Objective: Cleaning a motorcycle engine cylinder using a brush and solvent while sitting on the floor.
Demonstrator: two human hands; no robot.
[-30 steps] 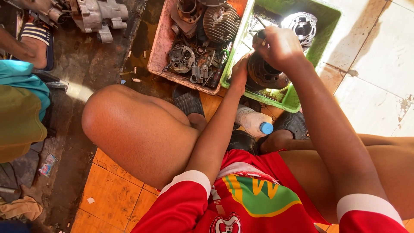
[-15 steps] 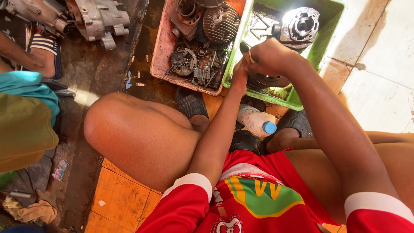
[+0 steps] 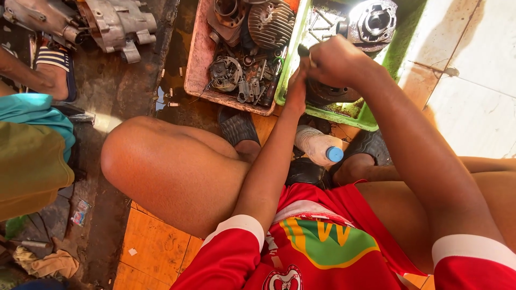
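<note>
Green plastic tray [image 3: 352, 115] lay on the floor beyond the knees, holding a grimy round engine part [image 3: 330, 92] and a finned grey cylinder [image 3: 373, 21]. Pink tray [image 3: 200, 64] of greasy metal parts sat touching its left side. Right hand [image 3: 336, 62] was closed around a dark-handled tool [image 3: 304, 52] over the round part; left hand [image 3: 296, 88] steadied that part, fingers' grip hidden. Blue-capped plastic bottle [image 3: 320, 147] lay between the feet.

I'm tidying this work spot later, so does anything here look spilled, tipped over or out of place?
Yes. A plastic bottle with a blue cap lies on its side between the person's feet, just below the green tray. Dark wet patches stain the floor left of the pink tray, like spilled liquid.
</note>
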